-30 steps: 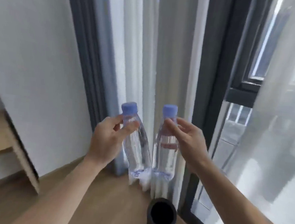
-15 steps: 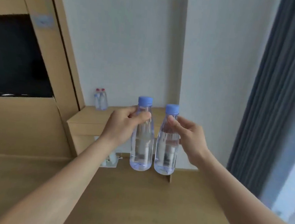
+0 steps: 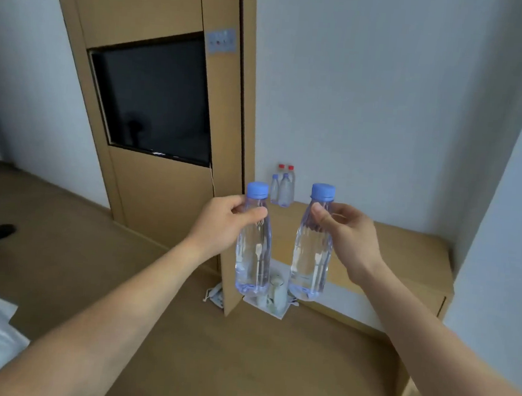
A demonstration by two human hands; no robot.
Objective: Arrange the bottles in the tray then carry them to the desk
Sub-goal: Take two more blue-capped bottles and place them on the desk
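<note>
Plainly, you were mid-job. Your left hand (image 3: 224, 226) pinched the left bottle (image 3: 253, 253) at its neck, thumb and fingers curled just under the blue cap, and your right hand (image 3: 349, 236) pinched the right bottle (image 3: 311, 258) the same way. Both bottles hung upright in the air, side by side but apart, in front of the left end of the desk (image 3: 405, 250), touching nothing but your fingers.

Four small bottles (image 3: 282, 187), two red-capped and two blue-capped, stood together at the desk's back left corner by the wall. No tray could be named for sure. A white flat thing (image 3: 272, 312) lay under the desk's left end with something glassy on it, too blurred to call. So, as I judge it, the arranging was not done, and both the setting into the tray and the carry to the desk were left.

As for writing, the two bottles you held were bare and clear, with no label band to read. The small bottles were too far off. The grey wall panel (image 3: 221, 40) above the dark screen (image 3: 155, 95) bore marks too small to make out.
</note>
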